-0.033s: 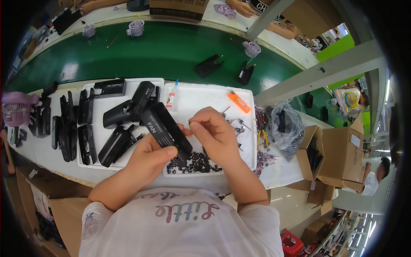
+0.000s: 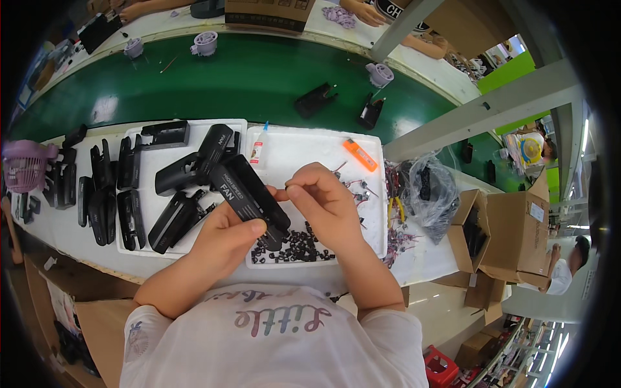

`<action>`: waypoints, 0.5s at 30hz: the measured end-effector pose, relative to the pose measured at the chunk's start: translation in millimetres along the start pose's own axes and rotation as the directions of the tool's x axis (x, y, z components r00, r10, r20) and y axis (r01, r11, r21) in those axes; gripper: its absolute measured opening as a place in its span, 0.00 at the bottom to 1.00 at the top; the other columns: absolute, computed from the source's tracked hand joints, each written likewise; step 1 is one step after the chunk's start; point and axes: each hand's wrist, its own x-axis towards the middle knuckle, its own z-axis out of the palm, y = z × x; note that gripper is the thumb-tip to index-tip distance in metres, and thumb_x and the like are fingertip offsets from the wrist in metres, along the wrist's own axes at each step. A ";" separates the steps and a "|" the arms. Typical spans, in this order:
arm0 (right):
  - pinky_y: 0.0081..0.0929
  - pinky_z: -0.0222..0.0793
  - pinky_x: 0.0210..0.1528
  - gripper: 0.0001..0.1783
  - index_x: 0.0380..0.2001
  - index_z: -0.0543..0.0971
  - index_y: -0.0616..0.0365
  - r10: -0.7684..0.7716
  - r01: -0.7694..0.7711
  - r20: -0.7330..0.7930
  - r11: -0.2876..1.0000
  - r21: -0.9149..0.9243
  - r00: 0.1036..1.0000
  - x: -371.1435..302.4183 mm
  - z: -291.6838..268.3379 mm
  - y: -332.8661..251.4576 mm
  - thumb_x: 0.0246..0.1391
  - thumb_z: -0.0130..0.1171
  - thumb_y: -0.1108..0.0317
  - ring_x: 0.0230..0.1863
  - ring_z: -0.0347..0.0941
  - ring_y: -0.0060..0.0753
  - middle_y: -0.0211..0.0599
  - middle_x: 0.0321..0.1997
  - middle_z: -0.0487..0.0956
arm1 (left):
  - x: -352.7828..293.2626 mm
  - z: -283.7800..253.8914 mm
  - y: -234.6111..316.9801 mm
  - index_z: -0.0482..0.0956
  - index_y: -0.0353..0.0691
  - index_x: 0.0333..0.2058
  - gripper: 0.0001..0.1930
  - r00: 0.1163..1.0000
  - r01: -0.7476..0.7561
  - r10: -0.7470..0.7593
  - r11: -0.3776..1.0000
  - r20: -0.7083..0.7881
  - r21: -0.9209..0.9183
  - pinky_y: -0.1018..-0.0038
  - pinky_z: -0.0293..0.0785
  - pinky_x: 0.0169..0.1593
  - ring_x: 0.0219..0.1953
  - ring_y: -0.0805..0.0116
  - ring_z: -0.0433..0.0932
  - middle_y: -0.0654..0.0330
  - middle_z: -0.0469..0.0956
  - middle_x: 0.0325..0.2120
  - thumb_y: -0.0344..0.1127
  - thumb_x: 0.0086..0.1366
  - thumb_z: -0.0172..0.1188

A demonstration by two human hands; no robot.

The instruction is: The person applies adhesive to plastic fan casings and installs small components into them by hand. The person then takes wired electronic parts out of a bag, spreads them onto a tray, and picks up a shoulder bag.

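Note:
My left hand point(image 2: 229, 236) is closed around a black plastic fan housing point(image 2: 249, 200), tilted, with pale lettering on its side. Close to the housing's right edge, my right hand point(image 2: 326, 207) pinches a tiny dark part point(image 2: 288, 185) between thumb and forefinger; its exact kind is too small to make out. Beneath the hands, many small black plastic pieces point(image 2: 301, 249) lie heaped in a white foam tray point(image 2: 310, 143). More black housings point(image 2: 176, 220) rest in and around a second foam tray to the left.
A glue bottle point(image 2: 259, 147) and an orange tool point(image 2: 360, 155) lie in the right tray, beside small wired parts point(image 2: 362, 194). Beyond runs a green conveyor belt point(image 2: 246, 84) carrying purple fan parts point(image 2: 205, 43). A plastic bag point(image 2: 433, 194) and cardboard boxes point(image 2: 517, 226) stand right.

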 end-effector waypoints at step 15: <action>0.19 0.63 0.32 0.10 0.31 0.76 0.62 -0.138 0.165 0.146 0.968 -0.190 0.980 -4.8 -8.4 -2.1 0.44 0.55 0.84 0.30 0.68 0.24 0.35 0.30 0.73 | 2.6 -21.6 -7.4 0.64 0.34 0.53 0.27 0.988 0.099 -0.094 0.995 0.125 -0.035 0.65 0.61 0.58 0.54 0.64 0.67 0.53 0.68 0.51 0.30 0.54 0.59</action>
